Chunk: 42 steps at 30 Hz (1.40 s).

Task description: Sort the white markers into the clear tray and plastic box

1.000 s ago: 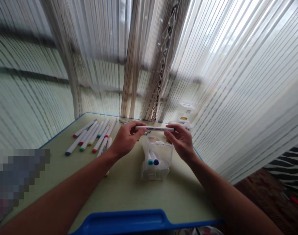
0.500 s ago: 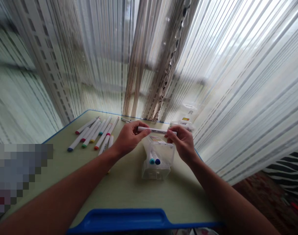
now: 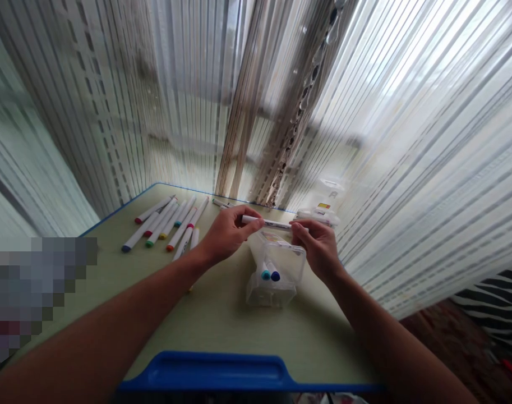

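Observation:
A white marker (image 3: 276, 224) lies level between my two hands, just above a clear plastic case. My left hand (image 3: 233, 230) pinches its left end, thumb in front. On the other end, the fingers of my right hand (image 3: 317, 241) are closed, hiding part of it. Below stands the open clear case (image 3: 272, 296), holding two markers, one with a teal cap (image 3: 266, 275) and one with a dark blue cap (image 3: 275, 276). To the left, several white markers (image 3: 167, 221) with caps of different colours lie loose on the table.
The pale green table (image 3: 222, 331) has a blue rim and a blue front tray (image 3: 217, 373). Another clear plastic case (image 3: 317, 216) stands at the back right, its lid raised. Striped string curtains (image 3: 188, 101) hang close behind the table.
The view has shifted slightly, so the table things appear a little to the right. Both hands still hold the marker over the case, with almost no movement.

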Each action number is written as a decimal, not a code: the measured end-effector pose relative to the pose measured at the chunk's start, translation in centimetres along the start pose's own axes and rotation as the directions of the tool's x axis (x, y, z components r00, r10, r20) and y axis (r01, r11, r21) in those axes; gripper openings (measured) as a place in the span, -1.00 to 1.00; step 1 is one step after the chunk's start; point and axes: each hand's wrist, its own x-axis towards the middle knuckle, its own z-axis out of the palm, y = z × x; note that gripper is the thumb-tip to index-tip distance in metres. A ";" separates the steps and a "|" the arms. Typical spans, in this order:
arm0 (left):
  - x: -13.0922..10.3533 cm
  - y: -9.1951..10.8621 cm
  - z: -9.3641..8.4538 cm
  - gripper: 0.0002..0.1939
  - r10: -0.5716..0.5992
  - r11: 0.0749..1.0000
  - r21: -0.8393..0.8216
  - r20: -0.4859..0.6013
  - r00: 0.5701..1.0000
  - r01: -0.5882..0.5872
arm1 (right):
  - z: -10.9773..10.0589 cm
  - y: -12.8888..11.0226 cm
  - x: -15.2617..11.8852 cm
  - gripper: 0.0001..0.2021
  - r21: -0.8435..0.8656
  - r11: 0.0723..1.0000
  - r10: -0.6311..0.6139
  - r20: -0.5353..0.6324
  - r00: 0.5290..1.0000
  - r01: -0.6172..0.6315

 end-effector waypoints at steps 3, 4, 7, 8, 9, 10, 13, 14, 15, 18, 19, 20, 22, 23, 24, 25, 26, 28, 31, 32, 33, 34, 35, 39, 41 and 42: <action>0.1 -0.1 0.0 -0.71 0.009 1.000 -0.029 -0.002 1.000 -0.009 | -0.1 0.3 0.2 -0.77 0.120 0.990 0.072 0.006 0.997 -0.072; 0.1 -0.2 0.0 -0.71 0.010 0.999 -0.043 -0.004 1.000 -0.010 | -0.1 0.3 0.3 -0.77 0.142 0.986 0.085 0.005 0.996 -0.085; 0.2 -0.4 0.0 -0.71 0.009 0.996 -0.091 -0.016 1.000 -0.010 | -0.1 0.2 0.3 -0.77 0.181 0.978 0.103 -0.001 0.995 -0.101; 0.3 -0.4 0.0 -0.72 0.006 0.994 -0.106 -0.022 1.000 -0.009 | -0.2 0.2 0.3 -0.77 0.188 0.977 0.105 -0.003 0.994 -0.103; 0.3 -0.4 0.1 -0.73 0.002 0.992 -0.123 -0.029 1.000 -0.005 | -0.2 0.2 0.3 -0.77 0.192 0.976 0.106 -0.004 0.994 -0.104; 0.3 -0.5 0.1 -0.75 -0.004 0.990 -0.140 -0.036 0.999 -0.001 | -0.1 0.1 0.3 -0.77 0.195 0.975 0.107 -0.006 0.994 -0.104; 0.4 -0.4 0.1 -0.80 -0.044 0.977 -0.208 -0.050 0.998 0.033 | -0.1 0.1 0.3 -0.76 0.203 0.973 0.110 -0.008 0.994 -0.106; 0.4 -0.3 0.1 -0.80 -0.065 0.971 -0.233 -0.051 0.997 0.051 | -0.1 0.0 0.4 -0.75 0.208 0.972 0.112 -0.009 0.994 -0.108; 0.4 -0.2 0.1 -0.80 -0.088 0.964 -0.257 -0.050 0.995 0.072 | -0.1 0.0 0.4 -0.75 0.215 0.971 0.114 -0.010 0.993 -0.109; 0.3 0.2 0.1 -0.77 -0.146 0.940 -0.319 -0.049 0.988 0.123 | -0.1 -0.2 0.4 -0.74 0.243 0.963 0.120 -0.012 0.993 -0.114; 0.3 0.3 0.1 -0.76 -0.158 0.933 -0.336 -0.051 0.986 0.132 | -0.1 -0.3 0.4 -0.74 0.251 0.961 0.124 -0.008 0.992 -0.118; 0.3 0.3 0.2 -0.75 -0.168 0.926 -0.350 -0.054 0.984 0.139 | -0.1 -0.4 0.4 -0.74 0.258 0.958 0.128 -0.004 0.992 -0.123; 0.3 0.4 0.2 -0.74 -0.179 0.919 -0.366 -0.061 0.982 0.145 | -0.1 -0.5 0.4 -0.74 0.268 0.954 0.136 0.005 0.991 -0.133; 0.3 0.5 0.2 -0.74 -0.183 0.918 -0.368 -0.064 0.981 0.147 | -0.1 -0.6 0.3 -0.74 0.272 0.953 0.138 0.010 0.990 -0.136; 0.3 0.5 0.2 -0.73 -0.184 0.919 -0.365 -0.065 0.981 0.148 | -0.1 -0.6 0.4 -0.74 0.274 0.952 0.138 0.013 0.990 -0.136; 0.3 0.4 0.2 -0.73 -0.184 0.922 -0.357 -0.065 0.981 0.149 | -0.1 -0.6 0.4 -0.74 0.276 0.952 0.137 0.014 0.990 -0.136; 0.3 0.4 0.2 -0.74 -0.180 0.927 -0.344 -0.065 0.981 0.147 | -0.1 -0.7 0.4 -0.74 0.275 0.952 0.136 0.016 0.991 -0.135; 0.3 0.2 0.1 -0.77 -0.165 0.942 -0.304 -0.062 0.984 0.138 | -0.1 -0.7 0.4 -0.74 0.267 0.955 0.131 0.015 0.991 -0.130; 0.4 -0.1 0.1 -0.80 -0.121 0.964 -0.244 -0.056 0.991 0.104 | -0.1 -0.7 0.4 -0.74 0.249 0.962 0.117 0.009 0.993 -0.115; 0.4 -0.2 0.1 -0.80 -0.104 0.970 -0.227 -0.052 0.993 0.090 | -0.1 -0.7 0.4 -0.75 0.243 0.964 0.113 0.007 0.994 -0.111; 0.4 -0.2 0.1 -0.80 -0.089 0.975 -0.210 -0.048 0.995 0.077 | -0.1 -0.6 0.4 -0.75 0.237 0.965 0.110 0.004 0.994 -0.108; 0.4 -0.3 0.2 -0.80 -0.076 0.979 -0.192 -0.043 0.996 0.066 | -0.1 -0.6 0.4 -0.75 0.231 0.967 0.109 0.002 0.994 -0.106; 0.4 -0.2 0.2 -0.80 -0.067 0.983 -0.175 -0.035 0.997 0.060 | -0.1 -0.6 0.4 -0.76 0.224 0.969 0.108 0.000 0.994 -0.105; 0.1 -0.1 0.3 -0.76 -0.062 0.991 -0.122 0.002 0.998 0.062 | -0.2 -0.4 0.3 -0.77 0.194 0.975 0.109 -0.005 0.994 -0.106; 0.1 0.0 0.3 -0.74 -0.058 0.993 -0.102 0.012 0.998 0.059 | -0.1 -0.4 0.3 -0.76 0.184 0.977 0.113 -0.011 0.994 -0.109; 0.1 -0.1 0.3 -0.74 -0.051 0.994 -0.096 0.015 0.999 0.053 | -0.1 -0.3 0.3 -0.76 0.177 0.978 0.115 -0.014 0.993 -0.111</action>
